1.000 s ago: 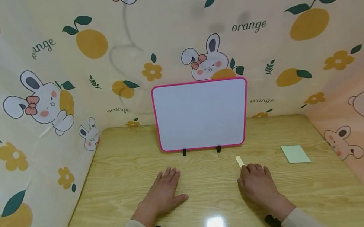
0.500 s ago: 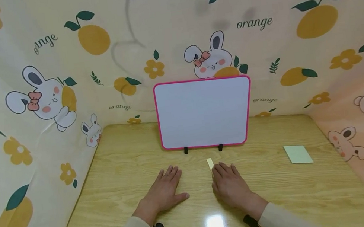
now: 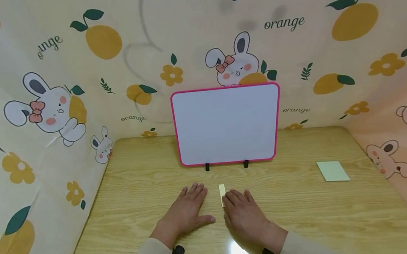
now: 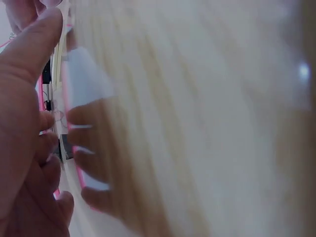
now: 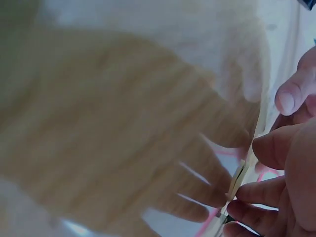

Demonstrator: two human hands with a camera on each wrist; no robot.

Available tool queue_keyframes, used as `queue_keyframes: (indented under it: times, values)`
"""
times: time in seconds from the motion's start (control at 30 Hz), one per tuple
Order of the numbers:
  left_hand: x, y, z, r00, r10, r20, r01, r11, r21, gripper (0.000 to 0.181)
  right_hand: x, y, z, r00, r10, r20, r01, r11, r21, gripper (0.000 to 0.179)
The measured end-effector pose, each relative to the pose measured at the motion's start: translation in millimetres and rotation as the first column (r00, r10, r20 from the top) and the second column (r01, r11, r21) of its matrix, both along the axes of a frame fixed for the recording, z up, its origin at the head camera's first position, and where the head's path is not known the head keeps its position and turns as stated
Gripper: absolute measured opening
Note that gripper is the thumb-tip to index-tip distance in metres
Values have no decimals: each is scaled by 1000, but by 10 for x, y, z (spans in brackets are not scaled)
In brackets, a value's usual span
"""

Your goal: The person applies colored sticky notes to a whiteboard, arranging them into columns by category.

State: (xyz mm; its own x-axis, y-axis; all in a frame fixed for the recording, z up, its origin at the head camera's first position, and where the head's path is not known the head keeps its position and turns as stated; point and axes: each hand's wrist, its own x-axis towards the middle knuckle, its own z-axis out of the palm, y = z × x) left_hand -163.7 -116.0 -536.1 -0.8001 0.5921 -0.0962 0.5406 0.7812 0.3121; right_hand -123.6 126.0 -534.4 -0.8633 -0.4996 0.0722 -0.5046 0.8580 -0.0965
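Observation:
A narrow pale yellow paper strip (image 3: 222, 191) lies on the wooden table in front of the standing whiteboard. My right hand (image 3: 244, 214) is at its right side, palm down, with fingertips over the strip's lower edge. The right wrist view shows the strip (image 5: 238, 178) edge-on by the index fingertip, the thumb (image 5: 276, 145) apart from it. To the left, my left hand (image 3: 184, 211) rests flat on the tabletop, thumb spread towards the strip and nothing in its grasp. The left wrist view has the left thumb (image 4: 34, 47) raised beside the glossy surface.
Behind the hands stands a pink-framed whiteboard (image 3: 228, 124) on two black feet. A pale green square sticky note (image 3: 333, 171) lies on the wooden table (image 3: 147, 162) at the right. Cloth with rabbits and oranges encloses the table at the back and both sides.
The right hand has slid left with the yellow strip, from near the green note to beside the left hand. More of the strip shows now. The left hand has barely moved.

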Motion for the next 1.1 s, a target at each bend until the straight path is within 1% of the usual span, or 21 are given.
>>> queue_keyframes:
  times: [0.07,0.17,0.3,0.43,0.63,0.83,0.97,1.1]
  values:
    - [-14,6,-6,1000,-30,-3,30,1000,-6,102,15,-20,-8,1000,13,-6,-13,1000,5,50]
    - [-43,20,-8,997,-77,-27,77,997,-32,108,34,-38,-17,999,25,-34,-24,1000,20,50]
    - [-82,50,-6,991,-119,-55,115,991,-68,113,51,-57,-21,998,37,-52,-36,999,17,49]
    - [-104,87,6,989,-145,-42,141,986,-84,117,71,-79,-17,997,54,-50,-54,999,4,47]
    - [-110,125,14,988,-153,2,152,984,-96,126,99,-110,-13,995,76,-62,-76,997,0,48]
    - [-112,131,32,988,-154,6,153,981,-118,127,88,-122,-8,992,103,-66,-103,995,6,46]
    - [-117,135,33,987,-161,7,160,978,-132,126,43,-88,5,985,151,-83,-151,989,11,45]
    - [-120,129,20,987,-160,6,159,976,-151,126,-39,-33,4,968,220,-121,-220,975,20,40]
